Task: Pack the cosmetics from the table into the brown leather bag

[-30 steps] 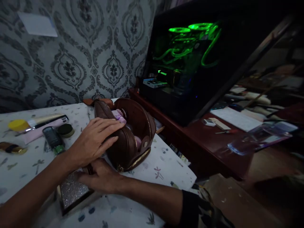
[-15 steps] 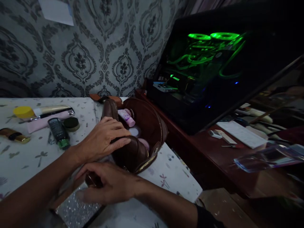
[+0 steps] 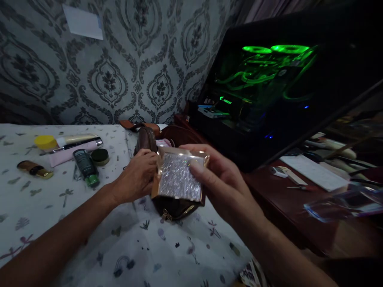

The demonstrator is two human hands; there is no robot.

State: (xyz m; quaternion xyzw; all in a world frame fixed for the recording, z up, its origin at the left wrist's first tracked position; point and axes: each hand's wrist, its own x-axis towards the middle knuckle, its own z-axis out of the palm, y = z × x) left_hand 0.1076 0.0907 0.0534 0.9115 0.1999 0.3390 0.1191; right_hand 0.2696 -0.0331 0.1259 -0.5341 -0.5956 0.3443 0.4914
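A brown zip pouch (image 3: 146, 139) stands open on the white patterned cloth (image 3: 44, 199), a pink item showing inside it. My left hand (image 3: 137, 177) grips the pouch's near edge and holds it open. My right hand (image 3: 220, 179) is closed on a flat square case with a glittery silver face and gold rim (image 3: 179, 175), held up just above the pouch mouth and hiding most of it.
On the cloth to the left lie a green-capped dark tube (image 3: 85, 167), a round dark pot (image 3: 100, 156), a pink tube, a yellow-capped tube (image 3: 46, 141) and a gold case (image 3: 34, 169). A green-lit computer case (image 3: 263, 91) stands on a red-brown desk (image 3: 287, 203) to the right.
My right hand has picked the glittery case up from the cloth and raised it over the pouch. My left hand stays on the pouch.
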